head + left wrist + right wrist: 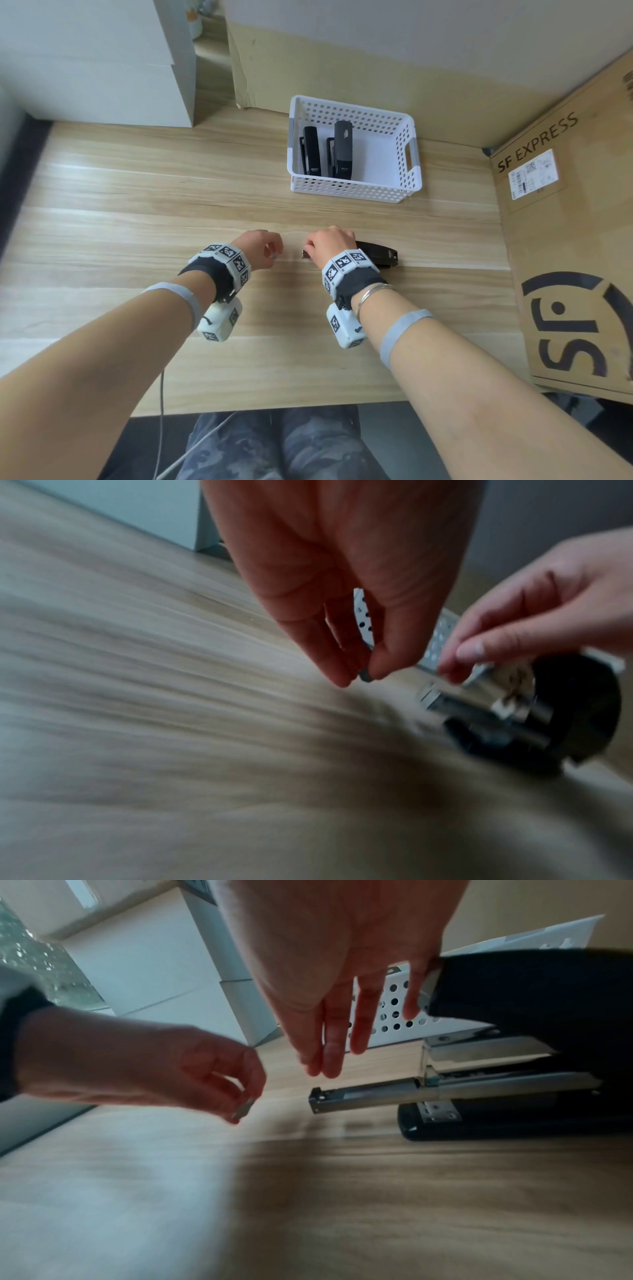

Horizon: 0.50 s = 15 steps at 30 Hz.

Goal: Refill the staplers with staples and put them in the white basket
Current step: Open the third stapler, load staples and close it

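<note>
A black stapler (376,255) (520,993) (565,718) lies on the wooden table, its metal staple tray (363,1096) slid out to the left. My right hand (310,247) (325,1066) (455,664) hovers over its front end, fingers fairly straight, one finger touching the black top. A short way left of the tray my left hand (273,253) (359,676) (241,1110) pinches a small strip of staples (365,675) (244,1110) between thumb and forefinger. Behind them stands the white basket (346,193) with two dark staplers (311,150) (343,149) lying inside.
A large SF Express cardboard box (565,240) walls off the table's right side. White boxes (96,58) stand at the back left, and cardboard (342,68) lines the back wall. A grey cable (161,411) hangs off the table's front edge.
</note>
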Motion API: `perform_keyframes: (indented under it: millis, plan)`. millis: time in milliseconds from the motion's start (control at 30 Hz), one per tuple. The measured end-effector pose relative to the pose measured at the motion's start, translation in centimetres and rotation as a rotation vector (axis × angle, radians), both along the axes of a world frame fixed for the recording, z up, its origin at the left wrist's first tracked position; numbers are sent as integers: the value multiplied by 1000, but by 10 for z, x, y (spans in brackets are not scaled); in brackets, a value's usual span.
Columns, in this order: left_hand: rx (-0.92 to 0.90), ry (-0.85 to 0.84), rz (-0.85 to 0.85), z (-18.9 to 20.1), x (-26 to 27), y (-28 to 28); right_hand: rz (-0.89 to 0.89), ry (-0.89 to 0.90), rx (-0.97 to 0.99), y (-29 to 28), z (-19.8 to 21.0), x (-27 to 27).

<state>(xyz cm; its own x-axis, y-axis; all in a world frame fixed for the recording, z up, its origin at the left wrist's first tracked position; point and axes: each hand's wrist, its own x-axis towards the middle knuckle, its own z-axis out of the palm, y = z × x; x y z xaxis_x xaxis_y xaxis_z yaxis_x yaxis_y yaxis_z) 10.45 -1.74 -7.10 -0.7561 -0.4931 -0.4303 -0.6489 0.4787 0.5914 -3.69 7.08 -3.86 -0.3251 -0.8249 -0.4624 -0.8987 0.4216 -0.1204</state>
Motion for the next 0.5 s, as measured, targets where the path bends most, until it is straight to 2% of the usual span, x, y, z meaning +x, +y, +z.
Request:
perform_keyframes:
  millis: [100,233,367,500]
  plan:
    - [111,189,100,7,-13,-1,25,-84,-14,-3,4,1]
    - [200,287,178,13,-27,-1,-62,-206,-108,-2,9,-3]
    - [244,297,245,11,-33,-3,-206,-348,-214,1,11,-8]
    - [345,315,296,10,-36,-2,-260,-359,-261,2,9,-13]
